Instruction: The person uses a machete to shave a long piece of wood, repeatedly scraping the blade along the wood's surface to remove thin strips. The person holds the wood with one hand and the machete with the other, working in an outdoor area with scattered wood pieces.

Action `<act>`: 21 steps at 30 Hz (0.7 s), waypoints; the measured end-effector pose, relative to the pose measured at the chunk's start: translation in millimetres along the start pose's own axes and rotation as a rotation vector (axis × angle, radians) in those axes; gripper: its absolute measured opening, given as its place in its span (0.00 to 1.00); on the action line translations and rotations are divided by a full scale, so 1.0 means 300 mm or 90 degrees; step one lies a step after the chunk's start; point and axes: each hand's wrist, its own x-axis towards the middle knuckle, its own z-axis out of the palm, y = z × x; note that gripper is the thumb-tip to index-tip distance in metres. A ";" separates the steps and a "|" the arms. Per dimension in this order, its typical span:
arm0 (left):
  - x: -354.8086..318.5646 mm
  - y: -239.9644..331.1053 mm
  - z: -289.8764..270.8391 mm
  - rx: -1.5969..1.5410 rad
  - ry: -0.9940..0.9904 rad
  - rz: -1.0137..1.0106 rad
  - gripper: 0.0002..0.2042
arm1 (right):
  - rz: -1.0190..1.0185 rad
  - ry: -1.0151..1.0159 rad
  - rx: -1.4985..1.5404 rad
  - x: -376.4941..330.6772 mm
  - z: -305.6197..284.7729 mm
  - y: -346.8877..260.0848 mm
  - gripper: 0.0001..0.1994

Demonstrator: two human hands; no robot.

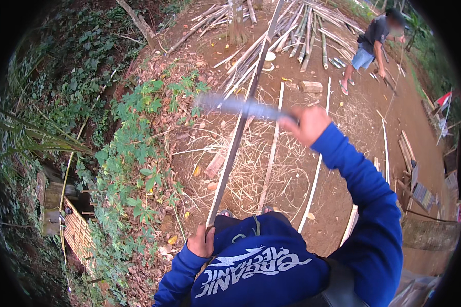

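Note:
A long, dark-faced bamboo strip with a pale edge runs from my waist up and away past the top of the view. My left hand is closed around its near end, at my left hip. In my right hand, raised to the right of the strip, is a machete held by its handle. The blade points left across the strip and is smeared by motion. Whether the blade touches the strip I cannot tell. Thin pale shavings lie tangled on the ground around my feet.
Several pale strips lie on the soil to the right. A pile of bamboo poles is at the back, near a tree trunk. A person bends over at the far right. Green plants border the left.

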 end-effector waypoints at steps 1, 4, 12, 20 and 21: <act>0.001 -0.005 0.003 0.021 0.013 0.039 0.07 | 0.118 0.012 0.056 0.027 -0.023 0.032 0.33; 0.001 -0.011 0.006 0.008 -0.002 0.061 0.07 | 0.014 0.023 0.035 -0.016 -0.008 -0.063 0.33; -0.049 -0.030 -0.001 0.004 0.016 0.020 0.07 | -0.015 -0.012 -0.091 0.008 -0.046 -0.073 0.34; -0.127 -0.076 -0.019 0.022 -0.020 -0.015 0.06 | 0.048 0.050 -0.027 0.066 -0.062 0.024 0.34; -0.138 -0.078 -0.036 0.024 0.006 0.006 0.07 | -0.063 -0.017 -0.100 0.052 -0.081 -0.042 0.33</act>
